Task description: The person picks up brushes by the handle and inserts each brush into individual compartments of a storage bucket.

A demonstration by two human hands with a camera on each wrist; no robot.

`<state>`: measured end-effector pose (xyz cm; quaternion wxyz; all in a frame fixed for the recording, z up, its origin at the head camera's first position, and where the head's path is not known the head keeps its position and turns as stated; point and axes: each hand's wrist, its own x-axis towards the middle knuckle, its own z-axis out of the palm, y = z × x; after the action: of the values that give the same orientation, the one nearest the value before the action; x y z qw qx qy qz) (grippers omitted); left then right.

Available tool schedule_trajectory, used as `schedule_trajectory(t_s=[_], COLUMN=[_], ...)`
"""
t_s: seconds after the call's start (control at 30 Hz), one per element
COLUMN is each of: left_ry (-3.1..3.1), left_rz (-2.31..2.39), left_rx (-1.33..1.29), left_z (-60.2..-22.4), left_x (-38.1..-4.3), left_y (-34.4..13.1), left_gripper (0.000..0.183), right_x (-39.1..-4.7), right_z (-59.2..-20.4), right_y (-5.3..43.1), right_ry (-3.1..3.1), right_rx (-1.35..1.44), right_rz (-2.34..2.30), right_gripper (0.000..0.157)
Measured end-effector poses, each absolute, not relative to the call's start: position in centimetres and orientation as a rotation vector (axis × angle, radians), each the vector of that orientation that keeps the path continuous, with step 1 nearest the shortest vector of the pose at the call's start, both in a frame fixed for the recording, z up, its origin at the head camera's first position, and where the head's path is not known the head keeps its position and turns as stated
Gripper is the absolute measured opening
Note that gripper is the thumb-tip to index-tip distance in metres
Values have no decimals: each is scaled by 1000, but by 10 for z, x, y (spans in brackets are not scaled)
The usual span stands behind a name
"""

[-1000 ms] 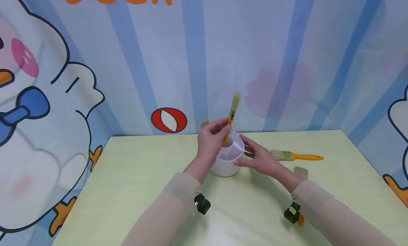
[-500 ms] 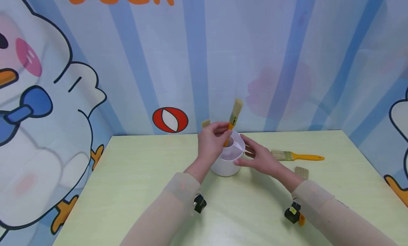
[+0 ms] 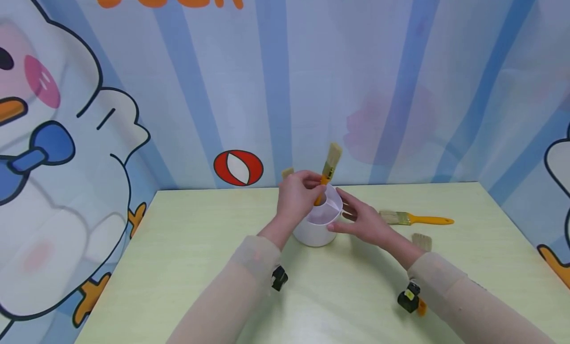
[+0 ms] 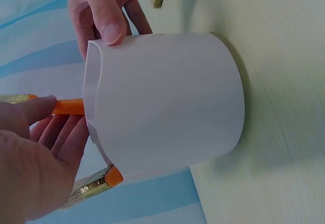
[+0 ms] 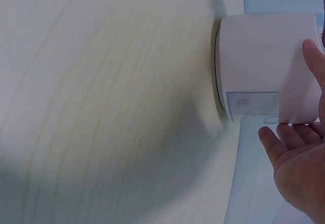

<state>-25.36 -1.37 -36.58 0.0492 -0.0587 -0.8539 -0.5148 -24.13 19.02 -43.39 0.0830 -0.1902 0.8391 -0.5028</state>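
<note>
Handle down, a paintbrush (image 3: 331,161) with pale bristles leans out of a white divided brush holder (image 3: 313,235). My left hand (image 3: 295,198) pinches its orange handle just above the rim, and the handle's lower end is inside the holder. Another paintbrush (image 4: 91,183) stands in the holder on the left, mostly covered by the left hand in the head view. My right hand (image 3: 362,224) holds the holder's right side, its thumb (image 5: 314,56) on the near wall and the other fingers around the far side. The holder stands upright on the table.
One paintbrush (image 3: 429,220) with a yellow handle lies on the table (image 3: 200,265) to the right. A further paintbrush (image 3: 421,241) lies partly hidden under the right forearm. Behind the table hangs a printed backdrop (image 3: 240,86).
The left hand has lowered the paintbrush a little into the holder, and its bristles now tilt more to the right. The right hand stays on the holder.
</note>
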Motion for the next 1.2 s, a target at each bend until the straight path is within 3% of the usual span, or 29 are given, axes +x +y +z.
schedule_trajectory(t_s=[0.7, 1.2], left_ry=[-2965, -3038], left_rz=[-1442, -1394], left_rx=[-185, -114], left_z=[-344, -337], left_x=[-270, -272], left_y=[-12, -12], left_gripper=[8, 11], right_x=[-243, -242], right_z=[-435, -435], right_y=[193, 192], right_ry=[2506, 2487], right_rx=[-587, -618], right_rz=[-1493, -1524], right_gripper=[102, 100])
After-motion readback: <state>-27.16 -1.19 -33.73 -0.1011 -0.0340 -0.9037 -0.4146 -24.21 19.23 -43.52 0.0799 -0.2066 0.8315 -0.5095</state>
